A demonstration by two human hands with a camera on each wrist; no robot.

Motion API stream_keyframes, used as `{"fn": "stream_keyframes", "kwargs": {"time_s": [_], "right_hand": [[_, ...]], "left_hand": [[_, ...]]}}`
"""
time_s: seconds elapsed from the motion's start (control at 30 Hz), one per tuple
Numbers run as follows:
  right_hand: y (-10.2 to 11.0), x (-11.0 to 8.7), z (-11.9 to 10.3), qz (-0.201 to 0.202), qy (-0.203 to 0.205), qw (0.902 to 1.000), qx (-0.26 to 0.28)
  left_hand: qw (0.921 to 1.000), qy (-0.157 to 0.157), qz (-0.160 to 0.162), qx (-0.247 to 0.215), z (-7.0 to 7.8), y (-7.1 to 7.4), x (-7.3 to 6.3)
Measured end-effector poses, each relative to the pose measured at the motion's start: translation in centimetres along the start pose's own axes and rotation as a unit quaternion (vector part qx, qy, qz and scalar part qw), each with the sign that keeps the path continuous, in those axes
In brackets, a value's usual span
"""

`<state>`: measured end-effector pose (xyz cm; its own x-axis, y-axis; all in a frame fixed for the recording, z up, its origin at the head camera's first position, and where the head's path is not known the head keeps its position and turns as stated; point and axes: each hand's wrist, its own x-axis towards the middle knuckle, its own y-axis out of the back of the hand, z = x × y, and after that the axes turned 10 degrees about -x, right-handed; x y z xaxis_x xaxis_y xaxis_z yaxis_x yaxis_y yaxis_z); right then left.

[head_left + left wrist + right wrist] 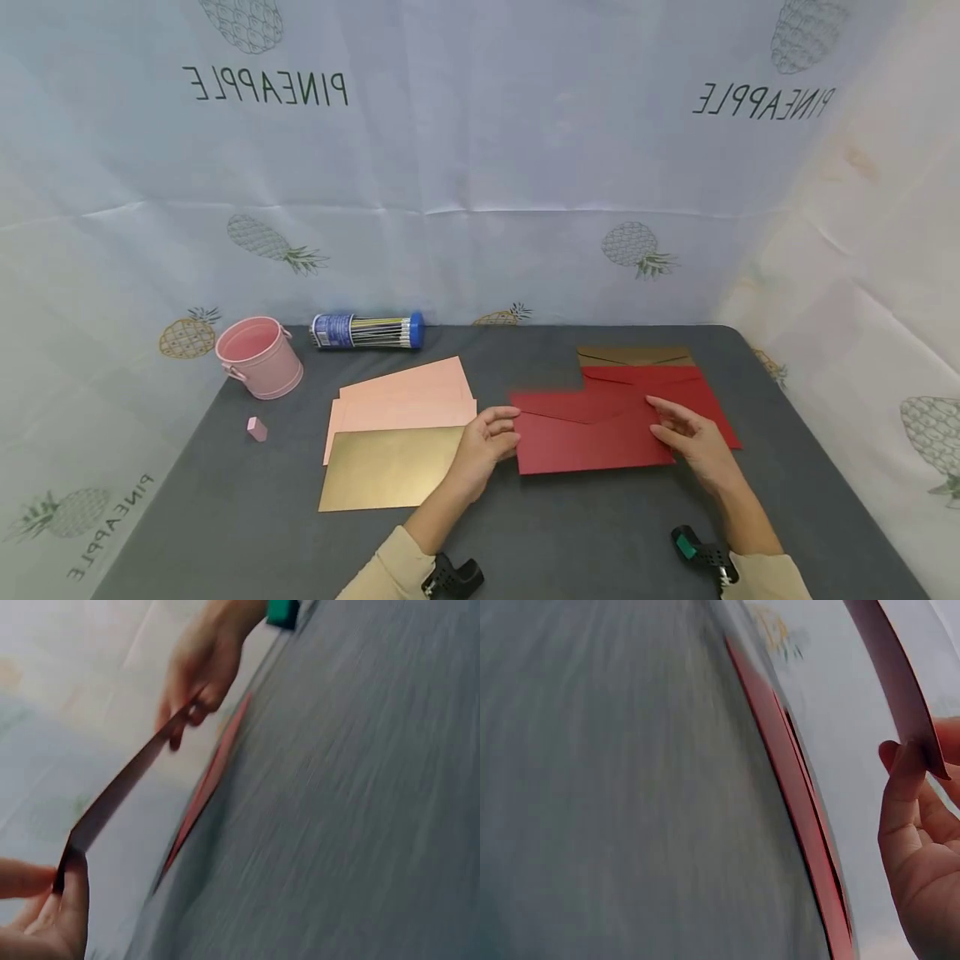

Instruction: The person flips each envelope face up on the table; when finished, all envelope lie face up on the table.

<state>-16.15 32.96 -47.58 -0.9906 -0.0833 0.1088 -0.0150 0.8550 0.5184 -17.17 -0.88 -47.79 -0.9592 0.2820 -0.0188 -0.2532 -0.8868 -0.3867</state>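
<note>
Both hands hold one red envelope [588, 437] raised above the dark table. My left hand [483, 450] pinches its left edge between thumb and fingers. At the opposite edge, my right hand [693, 442] pinches it the same way. In the left wrist view the envelope [124, 784] appears nearly edge-on, slightly bent near the left fingers. Behind it on the table lies another red envelope [697, 396], overlapping a brown-gold envelope [630, 356]. Left of my left hand rest a gold envelope or card [390, 468] and several pale pink sheets [405, 392], partly covered by it.
A pink bucket [273, 371] stands at the table's back left, with a small pink block [257, 429] before it. Along the back edge lies a clear tube of pencils with a blue cap [367, 332]. A pineapple-print curtain [480, 167] hangs behind the table [570, 542].
</note>
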Motion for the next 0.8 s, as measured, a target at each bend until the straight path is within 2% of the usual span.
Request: {"fn": "stream_keyframes", "kwargs": {"time_s": [0.13, 0.23, 0.4, 0.63, 0.8], "right_hand": [[2.3, -1.6, 1.1, 0.020, -0.024, 0.9984, -0.048], [3.8, -2.5, 2.0, 0.046, -0.057, 0.9944, -0.076], [5.8, -3.6, 3.6, 0.084, -0.106, 0.9868, -0.089], [6.8, -4.0, 4.9, 0.112, -0.142, 0.9786, -0.099], [6.9, -3.7, 5.4, 0.134, -0.149, 0.9729, -0.116]], "left_hand": [[0.9998, 0.011, -0.005, -0.016, -1.6, -3.0, 0.2], [0.9996, 0.022, -0.004, -0.016, -2.7, -5.3, 0.8], [0.9990, 0.029, 0.002, 0.032, -4.5, -8.4, 2.0], [0.9893, -0.020, 0.044, 0.138, -6.1, -10.9, 3.3], [0.9836, -0.058, 0.069, 0.156, -6.7, -11.7, 3.9]]}}
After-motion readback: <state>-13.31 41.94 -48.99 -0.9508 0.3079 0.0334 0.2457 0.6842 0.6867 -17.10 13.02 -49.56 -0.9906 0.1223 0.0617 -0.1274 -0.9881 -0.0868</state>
